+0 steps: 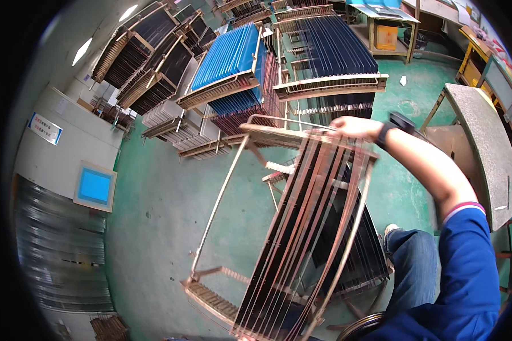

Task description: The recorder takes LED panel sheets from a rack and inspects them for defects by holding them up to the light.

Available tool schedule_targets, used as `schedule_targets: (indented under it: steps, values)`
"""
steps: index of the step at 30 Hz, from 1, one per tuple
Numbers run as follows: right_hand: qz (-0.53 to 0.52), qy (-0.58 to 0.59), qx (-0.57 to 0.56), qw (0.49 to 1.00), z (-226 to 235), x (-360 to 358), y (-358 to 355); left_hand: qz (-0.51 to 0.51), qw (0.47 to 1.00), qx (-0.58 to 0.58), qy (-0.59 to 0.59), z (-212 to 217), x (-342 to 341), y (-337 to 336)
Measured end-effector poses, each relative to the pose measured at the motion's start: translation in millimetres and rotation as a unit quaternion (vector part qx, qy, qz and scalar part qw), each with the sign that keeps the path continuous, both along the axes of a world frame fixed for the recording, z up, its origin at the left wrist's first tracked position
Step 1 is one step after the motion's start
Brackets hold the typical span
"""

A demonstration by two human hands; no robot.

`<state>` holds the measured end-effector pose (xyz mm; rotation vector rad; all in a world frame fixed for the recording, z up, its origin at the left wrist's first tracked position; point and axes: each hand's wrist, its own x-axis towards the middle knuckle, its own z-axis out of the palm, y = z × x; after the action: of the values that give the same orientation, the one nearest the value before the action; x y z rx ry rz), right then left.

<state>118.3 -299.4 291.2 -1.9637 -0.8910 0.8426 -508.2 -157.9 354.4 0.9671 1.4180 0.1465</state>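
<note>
A metal slotted rack (222, 200) slants across the middle, in front of my body. Thin dark panels with reddish-brown edges (293, 238) fill its right part; its left part shows bare slots and floor behind. My right hand (354, 128), with a black band at the wrist, is closed round the bar at the rack's far end. Only a sliver of my left hand (246, 339) shows at the bottom edge, by the rack's near end. Its fingers are out of sight. Behind the rack stands another group of dark panels (361, 250), partly hidden.
Racks of blue panels (227, 57) and dark panels (338, 45) stand beyond, with more racks at the far left. A grey-topped table (483, 136) is on the right. Corrugated sheets (62, 244) and a blue framed screen (95, 185) are at the left wall. The floor (148, 244) is green.
</note>
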Motion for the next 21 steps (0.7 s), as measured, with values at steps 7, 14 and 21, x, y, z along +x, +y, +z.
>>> schedule_targets:
  steps: [7,14,21]
  values:
    - [-0.374,0.237,0.046,0.895,50,-157,-194,-0.276,0.955,0.091,-0.067,28,36,143]
    - [-0.639,0.259,0.108,0.716,41,-313,-304,-0.438,0.891,0.099,-0.063,23,265,169]
    - [-0.721,0.338,0.215,0.566,19,-377,-318,-0.572,0.815,0.068,-0.064,-10,429,143]
